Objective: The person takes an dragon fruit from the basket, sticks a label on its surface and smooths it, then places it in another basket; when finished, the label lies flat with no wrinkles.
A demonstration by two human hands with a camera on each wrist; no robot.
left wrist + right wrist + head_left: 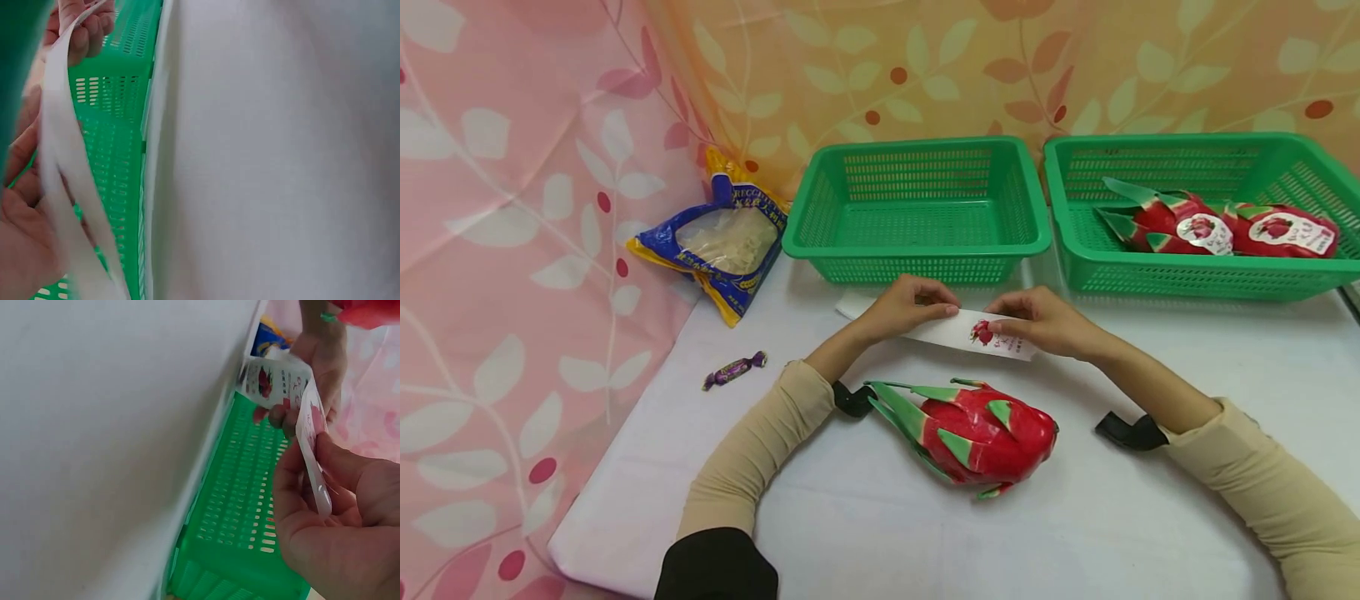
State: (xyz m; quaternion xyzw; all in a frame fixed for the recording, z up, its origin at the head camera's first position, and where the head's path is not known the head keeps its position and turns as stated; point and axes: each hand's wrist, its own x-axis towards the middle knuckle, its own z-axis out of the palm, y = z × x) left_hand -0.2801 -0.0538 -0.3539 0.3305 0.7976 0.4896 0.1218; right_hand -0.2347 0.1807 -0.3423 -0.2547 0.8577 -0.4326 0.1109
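Both hands hold a white strip of printed labels [951,332] above the table; a red dragon fruit picture and writing show on it. The left hand [901,310] pinches the strip near its middle. Toward its right end, the right hand [1051,323] pinches it between thumb and fingers. In the right wrist view the label strip [312,425] bends between the right hand [350,519] and the left hand [322,369]. A red dragon fruit [988,433] with green scales lies on the table nearer the body, touched by neither hand.
Behind the hands stands a green basket [917,252]. Another green basket [1195,279] at the right holds two labelled dragon fruits [1195,225]. At the left are a blue and yellow bag [722,237] and a purple wrapped candy [735,371]. Black straps [1133,432] hang at the wrists.
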